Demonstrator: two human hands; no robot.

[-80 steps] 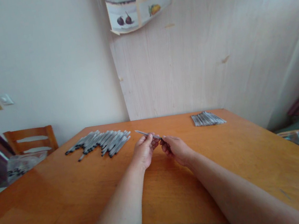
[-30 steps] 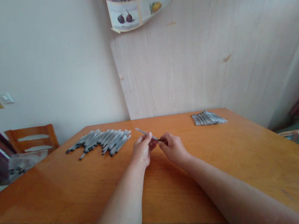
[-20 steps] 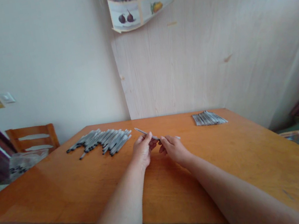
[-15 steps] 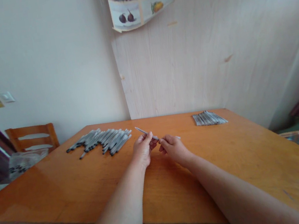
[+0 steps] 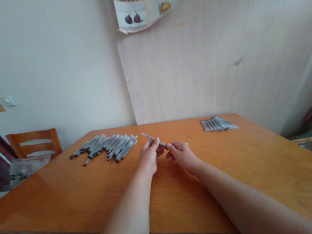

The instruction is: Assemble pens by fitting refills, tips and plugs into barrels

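Over the middle of the table, my left hand is closed around a slim grey-white pen. The pen slants, one end up to the left past the thumb and the other toward my right fingers. Close beside it, my right hand is closed in a pinch near the pen's lower end. A thin pale stick shows just beyond the right knuckles; most of it is hidden, so its kind is unclear. Left of my hands lies a loose pile of black-ended pens. A neater row of pens lies at the back right.
The wooden table reaches back to the wall. Beyond its left side stand a wooden chair and a clear plastic bag with dark bits inside. A fruit picture sheet hangs on the wall.
Both hands keep almost the same place and hold. The right fingers have shifted very slightly at the pen's lower end; the pens on the table have not moved.
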